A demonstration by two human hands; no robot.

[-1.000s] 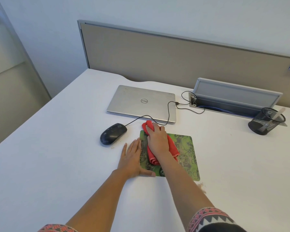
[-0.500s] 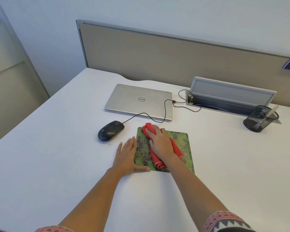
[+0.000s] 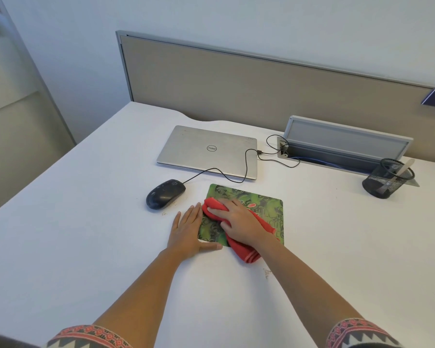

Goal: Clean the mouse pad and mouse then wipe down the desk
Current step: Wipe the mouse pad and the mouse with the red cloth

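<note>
- The white table (image 3: 86, 247) carries everything. Its turn comes last, so judging by the order of the task, crumbs pushed off the pad can wait there for now.
- The closed laptop (image 3: 206, 151) lies beyond the fingertips of both hands, well apart from them.
- The green mouse pad (image 3: 264, 204) lies flat under the right hand (image 3: 239, 221). Its left edge sits just beside the left hand (image 3: 186, 232), and its far strip and right side are uncovered.
- The red cloth (image 3: 244, 252) is bunched under the right palm, with its near end trailing off the pad's front edge.
- To wipe well, I would press evenly and work in overlapping strokes away from the bracing hand, toward the uncovered right side. The loose tail of cloth should be gathered in so it does not drag grit back.
- The left fingers (image 3: 195, 212) are straight and close together, flat on the table. The thumb (image 3: 212, 246) is spread along the pad's front corner to pin it. They hold nothing.
- The right fingers (image 3: 220, 211) are nearly straight and pressing down on the cloth rather than gripping it.
- The black mouse (image 3: 165, 194) sits beyond and to the left of the left fingertips, apart from them, and looks not yet cleaned.
- A few crumbs (image 3: 267, 272) lie beside the right forearm.
</note>
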